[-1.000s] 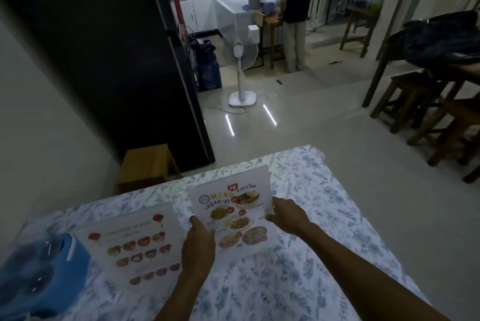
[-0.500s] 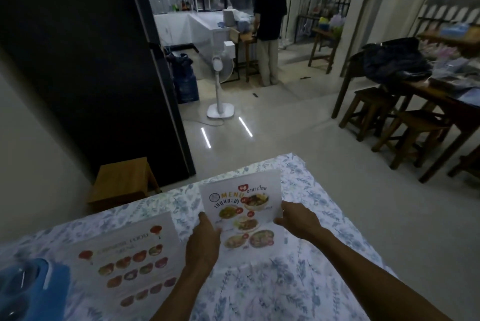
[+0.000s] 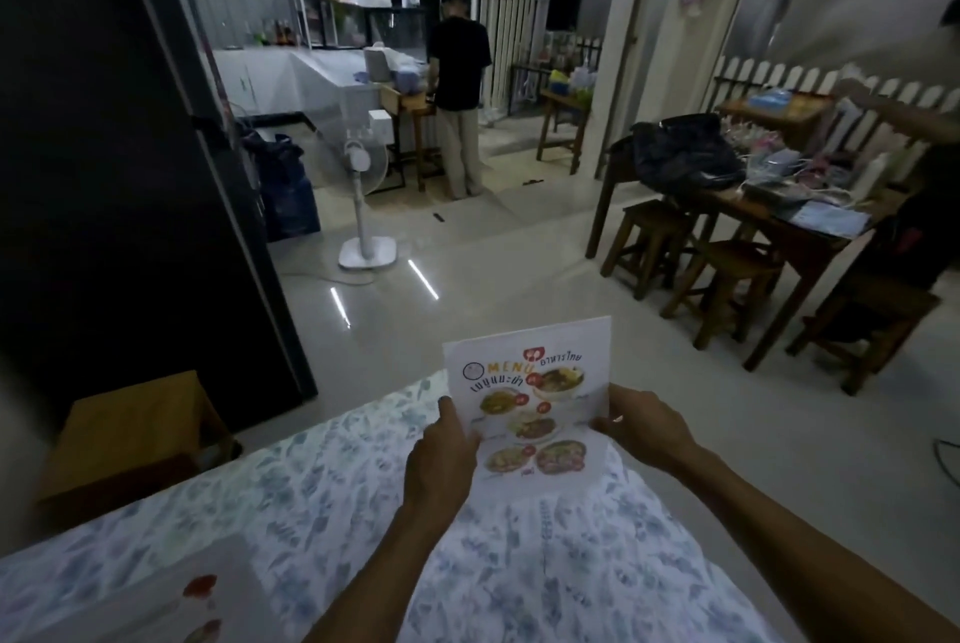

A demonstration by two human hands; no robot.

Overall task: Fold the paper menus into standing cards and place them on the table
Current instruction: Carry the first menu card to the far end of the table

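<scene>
A white paper menu printed with food photos and the word MENU is held up off the table, its top edge tilted away from me. My left hand grips its left edge and my right hand pinches its right edge. Below them lies the table with a blue floral cloth. A second menu with red pictures lies flat on the cloth at the lower left, partly cut off by the frame.
A wooden stool stands left of the table beside a dark panel. A white floor fan and a person are further back. At the right is a cluttered wooden table with stools.
Both hands have lifted the menu off the cloth and raised it towards me. My view has tilted up, so the second menu and the blue object at left have slid out of the frame.
</scene>
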